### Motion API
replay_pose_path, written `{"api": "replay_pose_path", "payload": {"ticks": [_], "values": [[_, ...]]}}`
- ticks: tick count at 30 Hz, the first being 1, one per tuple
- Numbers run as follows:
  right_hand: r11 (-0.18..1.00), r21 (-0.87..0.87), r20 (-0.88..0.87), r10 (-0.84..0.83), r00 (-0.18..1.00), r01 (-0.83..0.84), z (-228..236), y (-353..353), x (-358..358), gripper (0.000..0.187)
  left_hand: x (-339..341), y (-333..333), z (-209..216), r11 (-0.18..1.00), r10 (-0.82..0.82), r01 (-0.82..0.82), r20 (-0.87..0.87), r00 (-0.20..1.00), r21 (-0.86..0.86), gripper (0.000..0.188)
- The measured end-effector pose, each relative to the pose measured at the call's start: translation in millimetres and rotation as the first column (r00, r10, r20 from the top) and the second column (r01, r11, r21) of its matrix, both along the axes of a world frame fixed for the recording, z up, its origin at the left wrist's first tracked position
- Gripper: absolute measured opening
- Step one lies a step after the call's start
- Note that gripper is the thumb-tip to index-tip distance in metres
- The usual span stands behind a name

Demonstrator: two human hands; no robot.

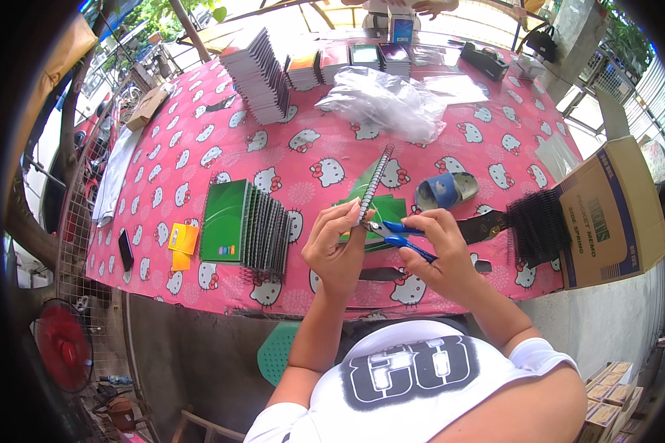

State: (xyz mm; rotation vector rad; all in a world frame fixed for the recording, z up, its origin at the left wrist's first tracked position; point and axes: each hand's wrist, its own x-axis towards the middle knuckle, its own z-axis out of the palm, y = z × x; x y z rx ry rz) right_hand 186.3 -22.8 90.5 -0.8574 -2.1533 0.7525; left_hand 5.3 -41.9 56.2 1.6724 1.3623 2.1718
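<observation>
My left hand is closed around the lower end of a spiral-bound notebook, held on edge with its wire coil facing up. In my right hand is a pair of blue-handled pliers, its metal jaws up against the near end of the coil, by my left fingertips. Whether the jaws bite on the wire is too small to tell. Beneath my hands lie several green notebooks, partly hidden. Left of them stands a fanned stack of green spiral notebooks.
Black spiral coils lie against an open cardboard box at the right. A blue slipper sits beyond my right hand. Clear plastic and a tall notebook stack stand farther back. Another person's hand shows at the far edge.
</observation>
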Motion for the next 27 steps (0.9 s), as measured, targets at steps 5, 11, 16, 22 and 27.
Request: {"api": "replay_pose_path", "payload": {"ticks": [5,11,16,22,27], "values": [[0.314,-0.846,-0.422,0.101,0.901,-0.431,-15.5,17.5,13.9,0.041,1.7,-1.6,-6.4,0.992,-0.033,0.036,-0.03,0.999,0.12,0.024],[0.975,0.109,0.283,-0.219,0.934,0.196,-126.6,-14.9,78.9,0.049,-14.5,-2.4,-11.0,0.999,0.032,-0.032,0.005,0.999,0.034,0.026],[0.91,0.389,0.298,-0.268,0.916,0.14,-84.9,-9.0,63.7,0.057,-23.0,-26.8,9.1,0.981,-0.007,-0.026,-0.165,0.986,-0.195,0.025],[0.769,0.319,0.167,0.53,0.831,-0.554,33.1,33.2,-86.3,0.062,-51.9,-63.3,44.3,0.957,0.245,-0.281,-0.324,0.914,-0.071,0.034],[0.709,-0.3,-0.805,0.17,0.568,-0.638,46.7,49.2,-213.6,0.038,-144.2,-73.4,8.8,0.704,0.656,-0.71,0.397,0.642,-0.015,0.061]]}}
